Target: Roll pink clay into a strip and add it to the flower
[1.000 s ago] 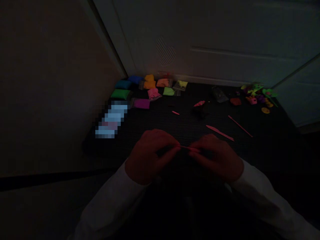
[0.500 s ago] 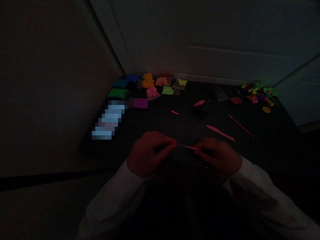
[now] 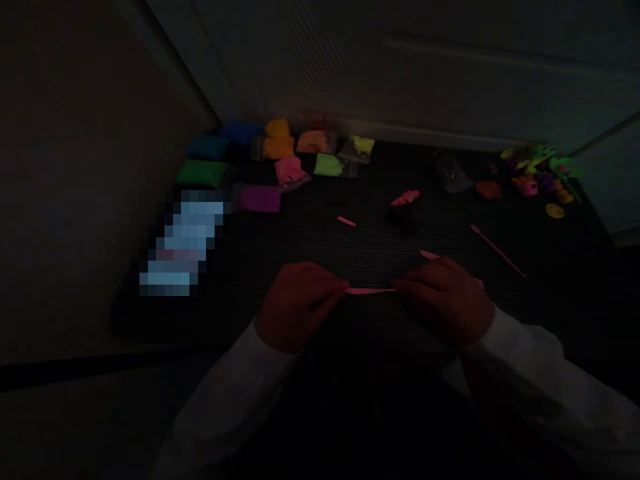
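Note:
The scene is very dark. My left hand [image 3: 299, 308] and my right hand [image 3: 447, 299] each pinch one end of a thin pink strip of clay [image 3: 371, 291], held level between them just above a dark ribbed mat [image 3: 310, 247]. Both hands are closed on the strip, in white sleeves. A pink modelling tool [image 3: 429, 255] lies right behind my right hand, partly hidden by it.
Several bags of coloured clay [image 3: 280, 157] lie at the mat's back left by a white door. A small pink piece [image 3: 346, 221], a pink clay lump [image 3: 405, 198], a thin pink stick [image 3: 497, 249] and finished clay figures [image 3: 537, 177] lie further back and right.
The hands have drawn apart, so the pink strip between them is longer and level. The view has shifted, with the mat's objects sliding left and my right hand now covering the tool.

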The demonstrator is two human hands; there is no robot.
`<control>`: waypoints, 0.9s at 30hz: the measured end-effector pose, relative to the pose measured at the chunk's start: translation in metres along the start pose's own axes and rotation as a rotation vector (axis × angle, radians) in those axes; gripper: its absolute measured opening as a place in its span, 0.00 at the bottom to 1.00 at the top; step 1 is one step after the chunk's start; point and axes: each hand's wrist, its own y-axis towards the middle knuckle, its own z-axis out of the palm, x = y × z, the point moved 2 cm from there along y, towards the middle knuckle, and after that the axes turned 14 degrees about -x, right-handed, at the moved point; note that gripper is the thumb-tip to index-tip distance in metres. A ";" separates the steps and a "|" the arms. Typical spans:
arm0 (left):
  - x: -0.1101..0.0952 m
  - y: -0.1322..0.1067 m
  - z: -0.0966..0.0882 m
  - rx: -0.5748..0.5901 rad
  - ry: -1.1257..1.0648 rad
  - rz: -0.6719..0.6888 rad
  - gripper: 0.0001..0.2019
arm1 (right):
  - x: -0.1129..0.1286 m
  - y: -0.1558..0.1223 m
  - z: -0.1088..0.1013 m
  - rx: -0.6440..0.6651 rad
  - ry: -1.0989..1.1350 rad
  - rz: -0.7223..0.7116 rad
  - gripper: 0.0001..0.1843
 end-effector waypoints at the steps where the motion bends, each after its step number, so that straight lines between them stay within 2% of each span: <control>1: 0.002 -0.001 0.001 0.006 0.027 0.021 0.07 | -0.001 -0.001 0.002 0.007 -0.015 -0.015 0.14; 7: 0.008 -0.005 0.007 0.091 0.118 0.087 0.10 | -0.004 -0.006 0.008 0.066 -0.014 -0.035 0.16; 20: 0.010 -0.017 0.003 0.123 0.163 0.083 0.13 | -0.007 -0.024 -0.005 0.075 0.020 0.070 0.20; 24: 0.005 -0.023 -0.005 0.068 0.265 0.011 0.15 | -0.014 -0.039 -0.020 0.019 -0.011 0.142 0.22; 27: -0.010 -0.027 -0.006 -0.008 0.348 -0.054 0.16 | -0.010 -0.047 -0.028 -0.072 -0.113 0.223 0.22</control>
